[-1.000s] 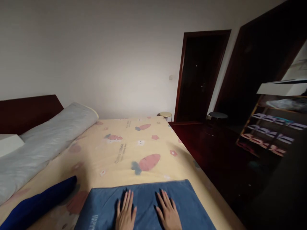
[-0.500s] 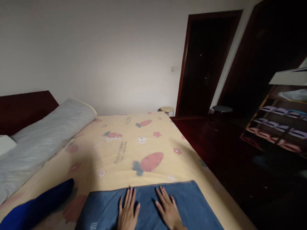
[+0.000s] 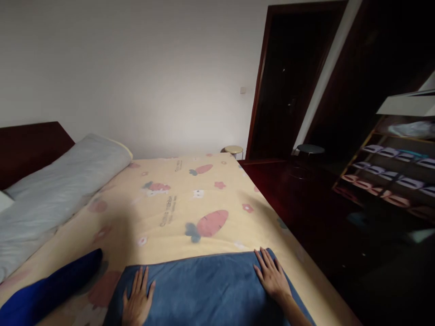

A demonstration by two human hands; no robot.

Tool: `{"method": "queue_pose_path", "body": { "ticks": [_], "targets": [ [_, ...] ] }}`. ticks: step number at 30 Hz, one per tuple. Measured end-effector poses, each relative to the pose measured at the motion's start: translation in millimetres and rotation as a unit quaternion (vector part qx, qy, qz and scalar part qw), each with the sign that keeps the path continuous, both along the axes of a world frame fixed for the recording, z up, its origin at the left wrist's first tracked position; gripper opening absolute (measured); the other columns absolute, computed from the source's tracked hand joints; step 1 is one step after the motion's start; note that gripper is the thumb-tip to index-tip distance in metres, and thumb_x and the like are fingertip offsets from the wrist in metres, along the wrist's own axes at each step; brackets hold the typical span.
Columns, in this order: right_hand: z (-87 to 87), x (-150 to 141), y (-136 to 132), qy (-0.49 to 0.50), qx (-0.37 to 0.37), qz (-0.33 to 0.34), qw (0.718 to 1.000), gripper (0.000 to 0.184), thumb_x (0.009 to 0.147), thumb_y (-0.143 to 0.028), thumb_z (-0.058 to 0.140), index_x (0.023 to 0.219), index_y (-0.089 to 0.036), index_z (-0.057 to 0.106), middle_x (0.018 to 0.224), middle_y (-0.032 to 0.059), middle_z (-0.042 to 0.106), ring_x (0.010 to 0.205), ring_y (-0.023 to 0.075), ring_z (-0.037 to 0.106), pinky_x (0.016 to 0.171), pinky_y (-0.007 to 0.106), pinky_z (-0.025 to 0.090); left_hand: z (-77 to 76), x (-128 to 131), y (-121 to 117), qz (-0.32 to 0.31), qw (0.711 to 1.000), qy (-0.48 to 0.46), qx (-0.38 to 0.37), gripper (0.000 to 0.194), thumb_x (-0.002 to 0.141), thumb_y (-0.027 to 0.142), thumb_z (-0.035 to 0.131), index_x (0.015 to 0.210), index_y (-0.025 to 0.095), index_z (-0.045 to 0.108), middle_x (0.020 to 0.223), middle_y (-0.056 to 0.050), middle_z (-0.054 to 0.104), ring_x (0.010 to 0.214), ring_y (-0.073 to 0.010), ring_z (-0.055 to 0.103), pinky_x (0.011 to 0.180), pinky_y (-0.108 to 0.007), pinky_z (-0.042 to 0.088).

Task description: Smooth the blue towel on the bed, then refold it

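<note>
A blue-grey towel (image 3: 204, 285) lies spread on the bed at the bottom of the view, its near part cut off by the frame. My left hand (image 3: 138, 296) rests flat near the towel's far left corner, fingers stretched out. Close to the far right corner, my right hand (image 3: 272, 274) presses flat with its fingers slightly spread, the tips at the towel's far edge. Neither hand grips anything. Some shallow wrinkles show in the cloth between them.
The towel lies on a yellow bedsheet (image 3: 190, 203) with carrot prints. A bright blue cloth item (image 3: 54, 287) is at left, below a grey pillow (image 3: 74, 176). Beyond the bed stand a yellow stool (image 3: 234, 149), a dark stool (image 3: 310, 149) and a shoe rack (image 3: 377, 167) with several slippers.
Both hands have slid apart over the towel, the left toward its left corner and the right toward its right corner. The view has tilted slightly.
</note>
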State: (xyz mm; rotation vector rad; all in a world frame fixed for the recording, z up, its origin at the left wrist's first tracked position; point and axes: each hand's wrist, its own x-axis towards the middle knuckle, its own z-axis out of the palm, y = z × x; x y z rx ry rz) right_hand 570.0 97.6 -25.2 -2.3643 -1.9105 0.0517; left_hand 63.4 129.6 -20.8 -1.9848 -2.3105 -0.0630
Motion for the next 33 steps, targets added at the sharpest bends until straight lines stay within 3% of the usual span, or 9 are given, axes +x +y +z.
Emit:
{"method": "queue_pose_path", "body": {
  "ticks": [5,9,12,15,19,22,25,29,33],
  "targets": [
    [15.1,-75.3,-1.7,0.082,0.078,0.085,0.99,0.06,0.096,-0.057,0.028,0.149,-0.03,0.023,0.159,0.0019,0.025,0.147,0.0234,0.023,0.12,0.051,0.021,20.8,84.6,-15.9,-0.151,0.988,-0.028,0.033,0.057,0.096,0.044,0.021,0.15,0.027,0.015,0.16,0.0,0.022,0.149,-0.02,0.02,0.121,-0.049,0.012],
    [15.5,-144.1,0.9,0.154,0.046,0.159,0.974,0.057,0.096,-0.055,0.027,0.147,-0.03,0.03,0.157,0.0007,0.027,0.145,0.0261,0.027,0.119,0.045,0.026,12.0,151.2,-17.5,-0.208,0.975,-0.082,-0.019,0.054,0.097,0.041,0.023,0.149,0.028,0.014,0.16,0.0,0.022,0.147,-0.0219,0.026,0.12,-0.051,0.02],
    [7.8,-161.7,5.9,0.162,0.044,0.138,0.976,0.057,0.094,-0.056,0.03,0.147,-0.033,0.032,0.156,-0.0036,0.027,0.144,0.0282,0.027,0.12,0.045,0.027,1.2,164.7,-11.3,-0.205,0.972,-0.1,-0.044,0.054,0.097,0.042,0.024,0.148,0.03,0.015,0.16,0.0,0.021,0.146,-0.0235,0.027,0.119,-0.054,0.023],
    [3.3,-162.8,9.9,0.151,0.066,0.136,0.977,0.057,0.094,-0.056,0.032,0.147,-0.035,0.031,0.155,-0.0056,0.029,0.143,0.0299,0.03,0.118,0.05,0.031,0.0,163.4,-6.2,-0.204,0.972,-0.107,-0.044,0.053,0.097,0.042,0.023,0.149,0.032,0.013,0.16,0.001,0.018,0.147,-0.0227,0.024,0.12,-0.056,0.021],
    [16.3,-153.4,12.1,0.157,0.068,0.158,0.972,0.056,0.094,-0.056,0.031,0.146,-0.034,0.034,0.154,-0.0031,0.034,0.14,0.0287,0.036,0.114,0.049,0.038,20.3,157.0,-4.9,-0.205,0.97,-0.106,-0.079,0.055,0.097,0.043,0.026,0.149,0.03,0.012,0.16,0.001,0.019,0.148,-0.0213,0.023,0.119,-0.053,0.023],
    [23.6,-118.3,5.1,0.154,0.081,0.148,0.974,0.055,0.095,-0.056,0.031,0.148,-0.038,0.027,0.155,-0.0031,0.033,0.142,0.0246,0.033,0.115,0.05,0.035,32.7,128.2,-13.7,-0.191,0.978,-0.082,-0.016,0.057,0.097,0.043,0.025,0.15,0.03,0.009,0.161,0.002,0.019,0.148,-0.0196,0.021,0.12,-0.048,0.022],
    [7.1,-61.1,-13.3,0.101,0.109,0.046,0.988,0.062,0.094,-0.059,0.029,0.149,-0.031,0.027,0.158,0.0035,0.029,0.146,0.0259,0.025,0.118,0.055,0.024,23.7,78.8,-31.4,-0.129,0.99,-0.035,0.047,0.06,0.096,0.046,0.025,0.15,0.029,0.008,0.161,0.001,0.02,0.149,-0.0206,0.02,0.121,-0.049,0.017],
    [-27.0,-9.1,-32.5,0.033,0.086,-0.024,0.995,0.07,0.091,-0.062,0.028,0.149,-0.022,0.03,0.159,0.0094,0.027,0.147,0.0281,0.022,0.118,0.055,0.022,2.1,33.2,-46.9,-0.013,0.999,0.0,-0.033,0.061,0.094,0.048,0.022,0.15,0.026,0.014,0.161,-0.001,0.019,0.148,-0.0213,0.021,0.119,-0.052,0.021],
    [-13.4,-12.6,-27.1,0.012,0.033,-0.03,0.999,0.067,0.092,-0.055,0.028,0.147,-0.018,0.035,0.158,0.0122,0.029,0.147,0.0292,0.024,0.117,0.056,0.021,18.8,35.9,-43.5,0.0,0.995,-0.004,-0.1,0.06,0.095,0.048,0.022,0.151,0.026,0.015,0.162,-0.002,0.017,0.149,-0.0209,0.017,0.119,-0.054,0.018]
  ]
}}
